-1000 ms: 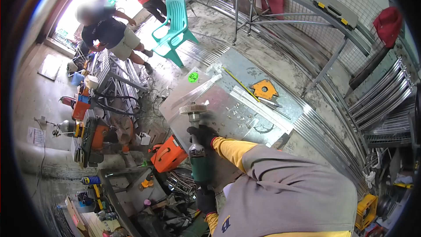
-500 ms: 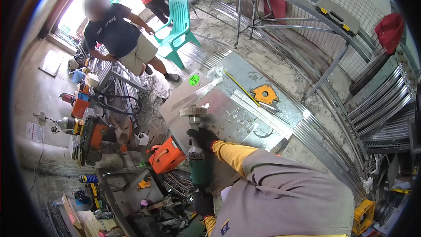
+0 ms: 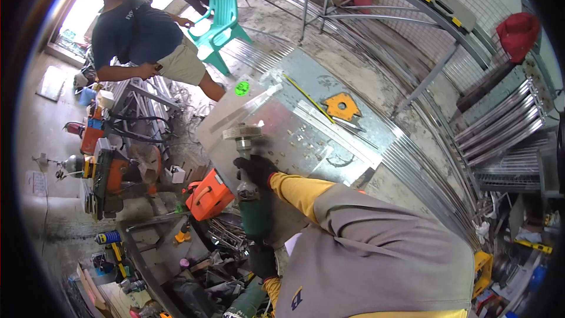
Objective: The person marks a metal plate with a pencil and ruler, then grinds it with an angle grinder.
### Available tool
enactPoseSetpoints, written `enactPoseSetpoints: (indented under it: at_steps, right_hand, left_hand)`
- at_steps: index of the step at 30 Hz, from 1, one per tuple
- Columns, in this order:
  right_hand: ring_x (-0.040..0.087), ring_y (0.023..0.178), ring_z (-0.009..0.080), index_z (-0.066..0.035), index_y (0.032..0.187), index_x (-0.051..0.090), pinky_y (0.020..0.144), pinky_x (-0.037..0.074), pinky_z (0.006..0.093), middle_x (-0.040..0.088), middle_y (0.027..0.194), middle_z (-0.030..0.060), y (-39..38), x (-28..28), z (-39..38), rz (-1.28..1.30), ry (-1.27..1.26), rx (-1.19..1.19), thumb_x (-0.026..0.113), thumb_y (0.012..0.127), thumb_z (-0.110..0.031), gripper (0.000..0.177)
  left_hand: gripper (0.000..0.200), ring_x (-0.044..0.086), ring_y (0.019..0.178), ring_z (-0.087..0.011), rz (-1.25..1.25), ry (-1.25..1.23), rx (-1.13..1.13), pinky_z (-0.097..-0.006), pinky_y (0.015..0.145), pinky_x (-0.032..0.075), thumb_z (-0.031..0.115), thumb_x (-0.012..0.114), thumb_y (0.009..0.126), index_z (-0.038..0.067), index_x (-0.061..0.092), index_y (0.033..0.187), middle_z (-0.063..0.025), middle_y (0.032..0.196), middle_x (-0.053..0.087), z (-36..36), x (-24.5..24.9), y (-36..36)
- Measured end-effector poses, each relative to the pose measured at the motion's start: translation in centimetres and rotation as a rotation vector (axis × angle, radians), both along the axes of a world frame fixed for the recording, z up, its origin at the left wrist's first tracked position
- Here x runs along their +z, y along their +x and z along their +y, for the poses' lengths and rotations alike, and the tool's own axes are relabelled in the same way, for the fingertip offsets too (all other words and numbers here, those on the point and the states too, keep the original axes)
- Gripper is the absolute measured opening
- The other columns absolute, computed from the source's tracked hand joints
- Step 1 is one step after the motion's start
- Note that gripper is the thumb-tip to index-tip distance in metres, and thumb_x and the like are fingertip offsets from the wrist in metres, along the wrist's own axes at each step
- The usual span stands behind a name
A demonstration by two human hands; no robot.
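A green power grinder with a pale round wheel at its far end is held upright in the picture, over the near left edge of a metal-topped table. My right hand, in a black glove with a yellow sleeve, is closed around the grinder's neck just behind the wheel. Lower down, my left hand, also gloved in black, is wrapped about the rear end of the body. Its fingers are partly hidden.
On the table lie an orange magnetic welding square, a yellow strip and metal bars. An orange case stands left of me. Beyond are a green plastic chair and a standing person. Metal tubes are stacked right.
The view has shifted, so most things sit further left and higher. The person at the back left has turned and raised a forearm. Both my hands keep their hold on the grinder.
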State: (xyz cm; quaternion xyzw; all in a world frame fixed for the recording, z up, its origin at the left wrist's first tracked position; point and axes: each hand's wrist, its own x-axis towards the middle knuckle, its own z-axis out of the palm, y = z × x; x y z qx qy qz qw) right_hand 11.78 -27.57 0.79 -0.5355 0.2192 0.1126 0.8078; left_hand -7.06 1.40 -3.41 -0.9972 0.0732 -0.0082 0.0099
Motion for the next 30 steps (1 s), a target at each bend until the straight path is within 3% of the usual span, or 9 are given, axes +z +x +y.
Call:
enactPoseSetpoints:
  at_steps: [5,6,7,11,13,17,25,26,30]
  right_hand:
    - [0.073,0.095,0.0249,-0.015,0.125,0.069,0.087,0.057,0.0397,0.078,0.102,0.0101,0.4,-0.4,-0.1,-0.069,-0.2,0.095,0.057,0.102,-0.045,0.04]
    - [0.073,0.099,0.0273,-0.021,0.132,0.065,0.09,0.057,0.0419,0.077,0.107,0.009,1.4,-4.1,0.8,-0.274,-0.704,0.161,0.05,0.105,-0.035,0.034]
    - [0.073,0.101,0.0293,-0.023,0.136,0.062,0.092,0.057,0.0432,0.076,0.111,0.009,1.5,-3.8,1.0,-0.217,-0.424,0.196,0.05,0.104,-0.028,0.034]
    - [0.074,0.099,0.0277,-0.021,0.133,0.062,0.09,0.058,0.0422,0.076,0.109,0.0081,0.5,-2.2,0.4,-0.219,-0.417,0.21,0.059,0.1,-0.024,0.033]
    - [0.075,0.085,0.0237,-0.006,0.113,0.073,0.079,0.059,0.0402,0.079,0.094,0.0134,0.6,-1.7,0.5,-0.101,-0.071,-0.056,0.067,0.096,-0.048,0.045]
    - [0.07,0.074,0.0243,-0.004,0.108,0.064,0.072,0.058,0.0396,0.071,0.085,0.0112,2.0,-1.4,1.0,-0.004,0.452,-0.285,0.074,0.092,-0.04,0.041]
    - [0.061,0.09,0.0248,0.0,0.125,0.056,0.082,0.053,0.0432,0.064,0.103,0.0127,3.8,0.4,-2.1,0.084,0.07,-0.507,0.078,0.087,-0.044,0.062]
    - [0.062,0.092,0.0274,0.001,0.129,0.053,0.084,0.053,0.0439,0.063,0.107,0.0148,3.7,1.0,-2.6,0.104,0.113,-0.514,0.079,0.087,-0.043,0.067]
    - [0.061,0.099,0.0283,0.0,0.127,0.058,0.09,0.052,0.0445,0.064,0.116,0.0128,1.7,5.2,-3.1,-0.044,0.191,-0.407,0.077,0.089,-0.039,0.058]
  left_hand:
    - [0.027,0.069,0.082,-0.0452,0.134,-0.11,-0.014,-0.0575,0.069,0.053,0.034,0.065,0.087,0.007,0.067,0.089,-0.0202,0.085,0.07,0.8,0.7,0.9]
    - [0.031,0.069,0.083,-0.0456,0.129,-0.092,-0.105,-0.0578,0.07,0.053,0.037,0.068,0.086,0.006,0.069,0.089,-0.0212,0.087,0.07,1.1,0.5,1.3]
    - [0.031,0.069,0.083,-0.0456,0.136,-0.069,-0.068,-0.0578,0.07,0.053,0.037,0.068,0.086,0.006,0.069,0.089,-0.0212,0.087,0.07,1.3,0.7,1.2]
    - [0.036,0.069,0.085,-0.0468,0.24,-0.176,0.052,-0.0578,0.071,0.053,0.041,0.069,0.087,0.005,0.068,0.093,-0.0225,0.088,0.07,1.1,1.1,1.7]
    - [0.036,0.068,0.085,-0.0473,0.279,-0.18,0.102,-0.0581,0.071,0.053,0.041,0.068,0.088,0.005,0.067,0.093,-0.0229,0.088,0.07,0.9,1.5,2.1]
    - [0.033,0.067,0.09,-0.0481,0.239,-0.223,0.195,-0.0571,0.074,0.052,0.036,0.07,0.084,0.005,0.068,0.094,-0.0243,0.089,0.069,0.2,3.6,4.7]
    - [0.034,0.068,0.09,-0.0471,0.306,-0.123,-0.049,-0.0588,0.075,0.053,0.038,0.067,0.088,0.01,0.068,0.108,-0.0233,0.09,0.07,-0.6,4.6,12.7]
    - [0.038,0.068,0.088,-0.046,0.238,-0.003,-0.324,-0.0583,0.075,0.055,0.036,0.067,0.089,0.012,0.066,0.119,-0.0219,0.095,0.069,0.1,3.6,13.6]
    - [0.048,0.068,0.088,-0.0426,0.251,0.118,-0.444,-0.0537,0.069,0.056,0.031,0.066,0.09,0.015,0.058,0.134,-0.0183,0.104,0.065,0.8,1.2,15.4]
